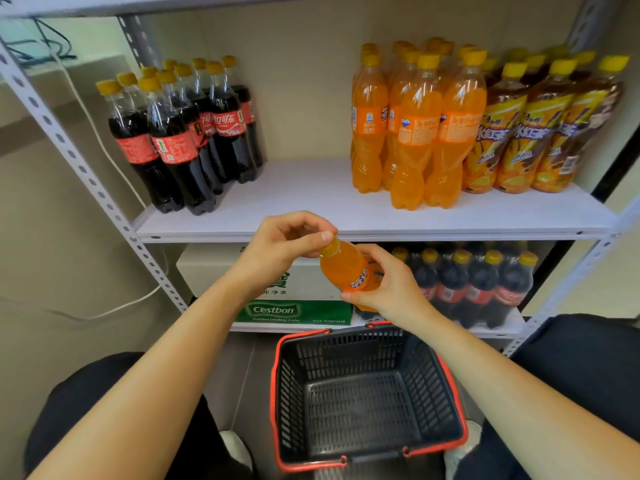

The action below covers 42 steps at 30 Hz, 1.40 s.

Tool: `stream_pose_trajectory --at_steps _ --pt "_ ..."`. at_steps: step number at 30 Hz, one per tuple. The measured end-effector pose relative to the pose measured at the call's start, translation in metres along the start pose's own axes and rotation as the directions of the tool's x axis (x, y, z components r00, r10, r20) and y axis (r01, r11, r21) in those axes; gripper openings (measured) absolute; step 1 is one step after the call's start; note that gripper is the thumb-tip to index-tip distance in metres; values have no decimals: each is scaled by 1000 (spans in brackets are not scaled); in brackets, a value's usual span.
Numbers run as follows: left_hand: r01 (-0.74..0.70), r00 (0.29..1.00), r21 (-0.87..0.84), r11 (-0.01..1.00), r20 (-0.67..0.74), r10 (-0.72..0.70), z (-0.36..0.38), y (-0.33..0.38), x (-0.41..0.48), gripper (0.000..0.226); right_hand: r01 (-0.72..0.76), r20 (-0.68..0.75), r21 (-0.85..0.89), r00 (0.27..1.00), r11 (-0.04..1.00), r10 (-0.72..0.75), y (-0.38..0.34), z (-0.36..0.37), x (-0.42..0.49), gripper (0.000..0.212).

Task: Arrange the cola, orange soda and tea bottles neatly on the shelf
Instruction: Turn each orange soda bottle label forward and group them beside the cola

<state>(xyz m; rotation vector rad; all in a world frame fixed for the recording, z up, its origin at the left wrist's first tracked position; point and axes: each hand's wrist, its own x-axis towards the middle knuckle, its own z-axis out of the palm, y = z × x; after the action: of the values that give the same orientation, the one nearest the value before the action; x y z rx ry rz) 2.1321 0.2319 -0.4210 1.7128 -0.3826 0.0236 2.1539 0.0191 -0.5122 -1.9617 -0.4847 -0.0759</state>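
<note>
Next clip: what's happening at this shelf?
A person holds one orange soda bottle in front of the shelf, the left hand pinching its cap and the right hand round its body. On the shelf, cola bottles stand at the left, orange sodas and tea bottles at the right. The basket below holds nothing.

Tilted orange soda bottle (343, 268), upright cola bottles (180, 140) left, tea bottles (533, 133) right
</note>
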Motion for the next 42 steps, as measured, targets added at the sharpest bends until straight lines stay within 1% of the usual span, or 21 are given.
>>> stream_pose_trajectory --at_steps 4,7,9,11,14,18,21,23,25,28,31,34,38,40,42 --pt "17 1000 20 1000 -27 -16 1 -3 1 20 20 11 -50 1000 999 -19 1 0 0 78" --pt "-7 1000 39 999 -21 8 0 -3 1 19 13 15 -33 1000 999 -12 0 0 1 71" --pt "-31 999 19 999 -20 31 0 -3 0 19 0 14 -4 1000 1000 0 -3 -1 1 68" --pt "-90 994 9 996 -65 90 1 -2 -2 22 -7 19 22 1000 1000 6 -7 -3 1 65" --pt "-210 961 25 977 -180 211 3 -2 -3 20 -8 25 39 1000 999 7 -13 -6 2 60" --pt "-278 924 11 961 -270 270 6 -4 0 27 -15 19 110 1000 994 13 -17 -7 6 60" --pt "-303 909 23 953 -293 297 4 -6 4 32 -45 23 208 999 977 41 -21 -10 11 62" --pt "-299 915 35 954 -273 297 2 -6 5 42 -71 26 277 997 958 67 -26 -12 14 58" --pt "-276 934 65 959 -219 283 3 -8 5 49 -101 22 376 995 921 100 -33 -14 16 53" --pt "-255 958 125 959 -100 268 7 -12 3 48 -148 25 508 987 848 158 -44 -19 21 47" --pt "-212 976 193 958 -15 219 10 -12 -1 51 -182 26 580 978 794 206 -54 -24 27 45" --pt "-163 987 217 962 26 161 13 -11 -6 62 -219 13 637 962 739 274 -61 -28 33 43" --pt "-146 984 236 961 136 116 14 -9 -10 79 -276 21 685 933 675 360 -67 -32 38 47" --pt "-136 985 204 969 133 111 16 -8 -12 77 -305 58 706 924 639 378 -70 -36 39 45" --pt "-127 990 141 982 86 116 18 -5 -14 67 -323 122 724 929 610 348 -71 -42 39 32"
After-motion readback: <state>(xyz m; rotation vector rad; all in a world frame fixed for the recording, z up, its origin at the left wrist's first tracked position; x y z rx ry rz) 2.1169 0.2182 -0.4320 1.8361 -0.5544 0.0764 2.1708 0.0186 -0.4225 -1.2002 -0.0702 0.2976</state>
